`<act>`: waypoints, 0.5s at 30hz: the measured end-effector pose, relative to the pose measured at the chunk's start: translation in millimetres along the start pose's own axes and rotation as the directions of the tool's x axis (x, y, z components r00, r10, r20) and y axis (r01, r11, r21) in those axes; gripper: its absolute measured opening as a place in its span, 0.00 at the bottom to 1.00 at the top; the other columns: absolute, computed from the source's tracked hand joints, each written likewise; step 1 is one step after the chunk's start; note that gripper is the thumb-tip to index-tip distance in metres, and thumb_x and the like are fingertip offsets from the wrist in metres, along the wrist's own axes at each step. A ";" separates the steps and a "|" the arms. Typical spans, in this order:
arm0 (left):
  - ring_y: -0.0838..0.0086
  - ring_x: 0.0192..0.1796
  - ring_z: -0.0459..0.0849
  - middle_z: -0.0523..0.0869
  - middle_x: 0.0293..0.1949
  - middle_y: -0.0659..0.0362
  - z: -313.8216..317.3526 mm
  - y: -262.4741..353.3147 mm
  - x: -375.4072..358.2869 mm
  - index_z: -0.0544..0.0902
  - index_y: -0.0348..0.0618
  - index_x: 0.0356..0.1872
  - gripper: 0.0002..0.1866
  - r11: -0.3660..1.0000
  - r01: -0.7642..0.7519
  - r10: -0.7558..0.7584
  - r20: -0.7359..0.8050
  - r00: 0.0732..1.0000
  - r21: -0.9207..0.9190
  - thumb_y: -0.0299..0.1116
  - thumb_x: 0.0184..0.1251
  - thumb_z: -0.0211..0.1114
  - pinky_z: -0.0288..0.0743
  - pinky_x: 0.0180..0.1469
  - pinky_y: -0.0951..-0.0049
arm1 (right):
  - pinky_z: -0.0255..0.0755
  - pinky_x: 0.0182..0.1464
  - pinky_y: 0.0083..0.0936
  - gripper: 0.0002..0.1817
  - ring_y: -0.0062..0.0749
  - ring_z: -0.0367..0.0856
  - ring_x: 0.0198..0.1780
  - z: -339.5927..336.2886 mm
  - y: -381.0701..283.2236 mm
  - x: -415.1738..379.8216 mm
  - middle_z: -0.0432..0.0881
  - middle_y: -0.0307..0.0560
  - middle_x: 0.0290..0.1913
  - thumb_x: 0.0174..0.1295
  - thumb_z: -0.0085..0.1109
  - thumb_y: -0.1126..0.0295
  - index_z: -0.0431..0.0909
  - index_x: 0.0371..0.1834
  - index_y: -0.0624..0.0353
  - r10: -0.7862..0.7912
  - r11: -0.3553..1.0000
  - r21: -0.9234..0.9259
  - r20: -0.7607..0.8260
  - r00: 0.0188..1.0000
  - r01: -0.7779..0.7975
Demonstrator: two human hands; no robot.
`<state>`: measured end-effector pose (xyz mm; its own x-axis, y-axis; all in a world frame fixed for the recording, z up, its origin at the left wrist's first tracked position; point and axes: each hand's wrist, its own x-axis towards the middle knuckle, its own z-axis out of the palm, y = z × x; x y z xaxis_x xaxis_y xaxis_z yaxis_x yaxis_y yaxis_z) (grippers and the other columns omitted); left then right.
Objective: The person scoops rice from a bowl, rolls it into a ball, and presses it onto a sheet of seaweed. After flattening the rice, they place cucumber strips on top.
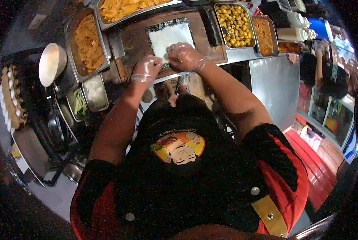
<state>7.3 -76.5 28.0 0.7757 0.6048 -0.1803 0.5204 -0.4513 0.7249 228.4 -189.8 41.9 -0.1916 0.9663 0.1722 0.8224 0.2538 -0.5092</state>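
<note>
A dark seaweed sheet spread with white rice lies on a wooden cutting board. Both my hands wear clear plastic gloves. My left hand presses at the near left corner of the sheet, fingers bent down. My right hand rests on the near edge of the rice, fingers curled over it. A finished dark roll lies on the board to the right of the sheet. A cleaver lies on the board's left side.
Metal trays ring the board: orange shredded filling at left, yellow strips at the back, yellow balls and an orange mix at right. A white bowl, egg cartons and squeeze bottles stand nearby. A person stands far right.
</note>
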 end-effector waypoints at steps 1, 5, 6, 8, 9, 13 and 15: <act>0.49 0.54 0.92 0.94 0.49 0.47 0.0 -2.6 1.4 0.96 0.43 0.48 0.12 1.000 -0.016 0.016 0.011 1.000 0.000 0.40 0.75 0.75 0.84 0.60 0.53 | 0.82 0.56 0.49 0.12 0.55 0.86 0.53 0.8 0.0 -2.6 0.88 0.51 0.49 0.64 0.76 0.66 0.90 0.49 0.54 0.015 1.000 -0.008 -0.008 1.000 -0.015; 0.50 0.53 0.92 0.94 0.50 0.48 -1.4 -21.9 8.3 0.96 0.43 0.50 0.14 0.995 -0.104 0.102 0.086 0.991 0.010 0.41 0.74 0.76 0.84 0.61 0.54 | 0.81 0.61 0.49 0.12 0.54 0.86 0.57 1.0 -2.2 -11.4 0.89 0.50 0.52 0.68 0.74 0.65 0.90 0.53 0.53 0.167 0.986 -0.009 0.043 0.985 -0.166; 0.50 0.53 0.92 0.94 0.49 0.48 -0.5 -27.3 12.2 0.96 0.43 0.51 0.15 0.985 -0.160 0.152 0.112 0.982 0.063 0.42 0.74 0.77 0.85 0.61 0.54 | 0.81 0.63 0.50 0.13 0.54 0.86 0.59 -0.8 -2.5 -12.6 0.89 0.49 0.53 0.70 0.74 0.64 0.90 0.55 0.53 0.182 0.983 -0.025 0.062 0.981 -0.181; 0.51 0.58 0.91 0.93 0.54 0.50 3.7 -35.0 15.9 0.94 0.45 0.56 0.19 0.965 -0.234 0.225 0.077 0.971 0.123 0.45 0.73 0.78 0.83 0.65 0.53 | 0.81 0.65 0.49 0.14 0.54 0.87 0.60 -5.3 -6.1 -17.1 0.90 0.50 0.55 0.70 0.73 0.64 0.90 0.57 0.52 0.240 0.969 0.044 0.022 0.970 -0.241; 0.52 0.62 0.90 0.92 0.58 0.53 6.2 -36.1 20.5 0.93 0.47 0.61 0.23 0.938 -0.294 0.292 0.039 0.956 0.182 0.48 0.72 0.78 0.80 0.69 0.51 | 0.82 0.66 0.49 0.15 0.53 0.88 0.61 -8.5 -7.1 -19.5 0.90 0.51 0.57 0.71 0.71 0.63 0.91 0.59 0.50 0.290 0.951 0.118 -0.008 0.957 -0.287; 0.55 0.78 0.79 0.85 0.74 0.57 -8.1 24.7 22.9 0.84 0.53 0.75 0.36 0.839 -0.346 0.334 0.104 0.937 0.420 0.58 0.72 0.76 0.68 0.82 0.46 | 0.80 0.70 0.46 0.19 0.55 0.88 0.65 -43.1 -29.3 -58.2 0.91 0.54 0.62 0.75 0.72 0.63 0.90 0.65 0.52 0.482 0.865 0.268 -0.200 0.853 -0.425; 0.60 0.89 0.65 0.71 0.87 0.60 8.0 23.5 40.0 0.71 0.58 0.87 0.45 0.716 -0.505 0.475 0.194 0.858 0.482 0.65 0.74 0.71 0.53 0.89 0.41 | 0.81 0.68 0.37 0.21 0.44 0.88 0.62 -58.2 -26.0 -88.3 0.89 0.53 0.58 0.78 0.73 0.63 0.87 0.70 0.54 0.610 0.772 0.374 -0.214 0.763 -0.513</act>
<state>53.4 -68.2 32.5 0.9823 0.1776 0.0604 0.1530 -0.9448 0.2899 255.1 -284.3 89.0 0.4707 0.8823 0.0012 0.5333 -0.2834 -0.7970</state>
